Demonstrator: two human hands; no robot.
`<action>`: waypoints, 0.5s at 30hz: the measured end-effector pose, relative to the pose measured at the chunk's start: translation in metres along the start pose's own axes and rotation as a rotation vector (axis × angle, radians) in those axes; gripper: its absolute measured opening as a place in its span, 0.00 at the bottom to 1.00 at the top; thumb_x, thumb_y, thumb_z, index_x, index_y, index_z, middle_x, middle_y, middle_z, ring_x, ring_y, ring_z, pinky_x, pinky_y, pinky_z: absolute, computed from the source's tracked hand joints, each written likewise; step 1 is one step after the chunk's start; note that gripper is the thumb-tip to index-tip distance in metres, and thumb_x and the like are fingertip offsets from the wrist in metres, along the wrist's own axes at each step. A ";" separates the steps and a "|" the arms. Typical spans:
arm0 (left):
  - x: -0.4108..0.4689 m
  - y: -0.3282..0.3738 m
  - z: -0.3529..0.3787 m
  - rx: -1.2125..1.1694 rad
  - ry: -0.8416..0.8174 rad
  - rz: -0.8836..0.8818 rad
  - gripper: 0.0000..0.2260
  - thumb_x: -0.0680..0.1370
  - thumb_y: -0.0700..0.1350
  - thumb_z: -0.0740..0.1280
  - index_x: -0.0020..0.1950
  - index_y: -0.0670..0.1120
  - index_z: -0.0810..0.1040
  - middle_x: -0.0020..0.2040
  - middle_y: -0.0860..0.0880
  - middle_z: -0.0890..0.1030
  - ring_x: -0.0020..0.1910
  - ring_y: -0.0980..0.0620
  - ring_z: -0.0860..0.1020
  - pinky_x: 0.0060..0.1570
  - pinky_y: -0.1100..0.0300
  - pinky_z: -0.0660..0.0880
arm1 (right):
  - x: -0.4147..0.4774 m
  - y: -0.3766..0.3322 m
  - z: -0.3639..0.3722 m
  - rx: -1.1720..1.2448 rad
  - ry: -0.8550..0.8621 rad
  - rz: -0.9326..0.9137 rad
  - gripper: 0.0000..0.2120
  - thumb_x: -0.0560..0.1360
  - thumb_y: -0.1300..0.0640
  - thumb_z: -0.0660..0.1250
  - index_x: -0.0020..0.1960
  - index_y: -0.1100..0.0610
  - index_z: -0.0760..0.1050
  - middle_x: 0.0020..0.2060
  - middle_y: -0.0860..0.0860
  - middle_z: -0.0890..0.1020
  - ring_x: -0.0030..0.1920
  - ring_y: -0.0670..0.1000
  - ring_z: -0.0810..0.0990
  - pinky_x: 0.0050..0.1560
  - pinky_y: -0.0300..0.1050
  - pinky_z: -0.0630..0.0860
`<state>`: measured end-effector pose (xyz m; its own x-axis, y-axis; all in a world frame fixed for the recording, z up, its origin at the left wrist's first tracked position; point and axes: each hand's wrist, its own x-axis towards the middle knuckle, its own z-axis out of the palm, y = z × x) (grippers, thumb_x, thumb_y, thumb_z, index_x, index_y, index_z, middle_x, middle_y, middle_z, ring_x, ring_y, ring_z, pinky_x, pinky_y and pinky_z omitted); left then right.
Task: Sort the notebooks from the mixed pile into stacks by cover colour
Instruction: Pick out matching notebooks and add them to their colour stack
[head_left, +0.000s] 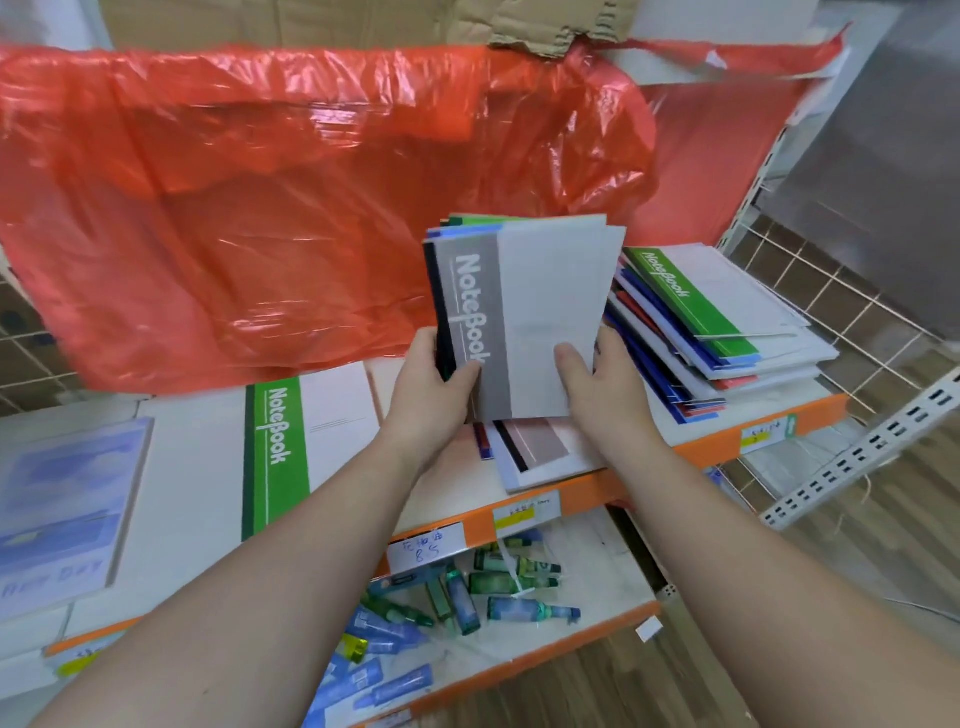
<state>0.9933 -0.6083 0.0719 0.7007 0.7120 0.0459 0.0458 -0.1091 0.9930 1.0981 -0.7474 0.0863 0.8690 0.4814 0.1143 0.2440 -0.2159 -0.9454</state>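
Note:
I hold a bundle of several notebooks upright above the shelf; the front one has a grey spine band reading "NoteBook". My left hand grips the bundle's spine side, thumb on the grey band. My right hand grips its right side, thumb on the white cover. A green-banded notebook lies flat on the shelf at the left. A brown-panelled notebook lies under my hands. A mixed pile with a green-banded notebook on top sits at the right.
A red plastic bag fills the back of the shelf. A pale blue book lies far left. The orange shelf edge carries price tags. Small bottles lie on the lower shelf. A wire grid stands at the right.

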 end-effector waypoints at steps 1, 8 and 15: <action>0.001 -0.001 0.006 0.009 -0.008 0.010 0.12 0.80 0.42 0.67 0.58 0.56 0.70 0.55 0.59 0.79 0.56 0.60 0.77 0.56 0.61 0.76 | 0.000 0.002 -0.001 0.016 0.004 0.007 0.08 0.80 0.54 0.64 0.58 0.49 0.68 0.47 0.37 0.76 0.44 0.31 0.74 0.35 0.21 0.68; 0.003 -0.009 0.028 0.038 0.008 0.008 0.11 0.82 0.45 0.64 0.64 0.52 0.71 0.55 0.59 0.79 0.55 0.61 0.76 0.49 0.68 0.71 | 0.003 0.020 0.004 0.072 0.029 0.086 0.09 0.80 0.51 0.64 0.59 0.50 0.69 0.50 0.43 0.79 0.49 0.39 0.78 0.39 0.27 0.71; 0.005 -0.021 0.031 0.115 -0.010 -0.020 0.14 0.82 0.45 0.63 0.67 0.51 0.70 0.59 0.57 0.78 0.55 0.60 0.76 0.47 0.70 0.70 | 0.006 0.040 0.005 0.040 -0.012 0.117 0.10 0.81 0.51 0.62 0.61 0.49 0.70 0.52 0.44 0.80 0.53 0.45 0.79 0.44 0.35 0.72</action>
<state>1.0178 -0.6240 0.0483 0.7055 0.7083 0.0242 0.1409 -0.1736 0.9747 1.1110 -0.7492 0.0479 0.8851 0.4655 -0.0006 0.1241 -0.2373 -0.9635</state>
